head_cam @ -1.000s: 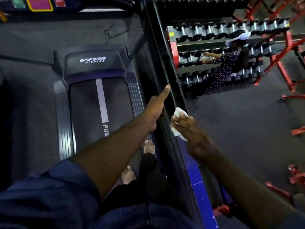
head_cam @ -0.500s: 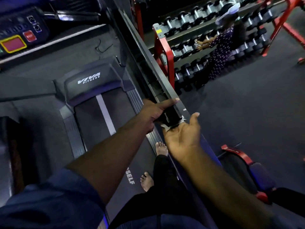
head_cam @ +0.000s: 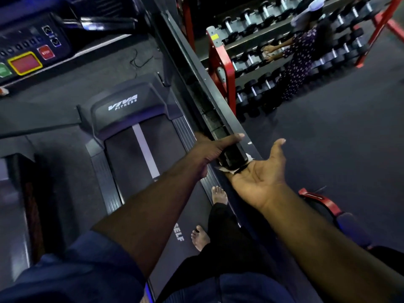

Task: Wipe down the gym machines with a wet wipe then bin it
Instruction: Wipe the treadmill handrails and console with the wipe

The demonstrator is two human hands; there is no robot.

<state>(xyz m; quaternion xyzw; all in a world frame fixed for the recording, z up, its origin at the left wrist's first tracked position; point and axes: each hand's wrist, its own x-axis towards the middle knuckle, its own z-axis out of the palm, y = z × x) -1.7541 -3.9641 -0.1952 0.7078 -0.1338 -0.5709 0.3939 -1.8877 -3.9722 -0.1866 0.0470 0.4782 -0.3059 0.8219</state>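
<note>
I stand barefoot on a black treadmill (head_cam: 131,154). Its right handrail (head_cam: 209,101) runs diagonally toward me. My left hand (head_cam: 209,149) grips the rail near its end, thumb lying across the top. My right hand (head_cam: 260,176) is turned palm up just beyond the rail's end, thumb stretched out. Its fingers are hidden under the rail, where they hold the white wet wipe (head_cam: 225,169) against the underside. Only the wipe's edges show around the rail's end.
The treadmill console (head_cam: 26,60) with red and green buttons is at upper left. To the right, a red dumbbell rack (head_cam: 220,62) holds several dumbbells, and a person (head_cam: 299,57) is reaching into it. A red-framed bench (head_cam: 317,200) sits low beside my right arm on the dark floor.
My right hand turned palm up and slid under the rail's end with the wipe. My left hand went from a pointing finger to gripping the rail. My view tilted left.
</note>
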